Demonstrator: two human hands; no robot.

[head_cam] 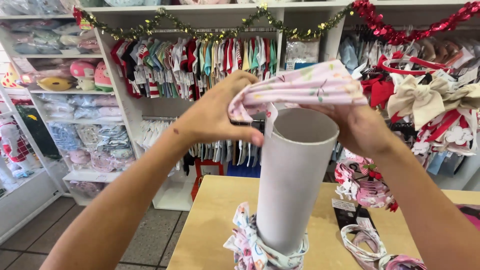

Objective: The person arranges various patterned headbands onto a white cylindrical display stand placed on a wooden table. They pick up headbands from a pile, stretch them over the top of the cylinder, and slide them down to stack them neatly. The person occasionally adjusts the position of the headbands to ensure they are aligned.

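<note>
I am looking down at my own two bare hands, raised above a tall grey cardboard tube (pixel 292 185) that stands upright on a light wooden table (pixel 210 225). Between my hands I hold a pink patterned fabric headband (pixel 305 86), stretched out flat just over the tube's open top. My left hand (pixel 220 112) grasps the headband's left end, fingers curled around the gathered cloth, with a small white tag hanging below it against the tube's rim. My right hand (pixel 360 125) holds the right end from beneath, partly hidden by the fabric, so I cannot see every finger, but the hand is closed on the cloth.

Around the base of the tube sits a white floral headband (pixel 250 247), wrapped about it and resting on the table. To the right on the table lie more headbands (pixel 370 192) in pink and white prints, some on a dark card.

Behind the table stand white shelves (pixel 120 100). A rail of small colourful garments (pixel 200 62) hangs in the middle, folded packets fill the left shelves, and bows in cream and red (pixel 425 97) hang on the right. Green and red tinsel (pixel 390 22) runs along the top.
</note>
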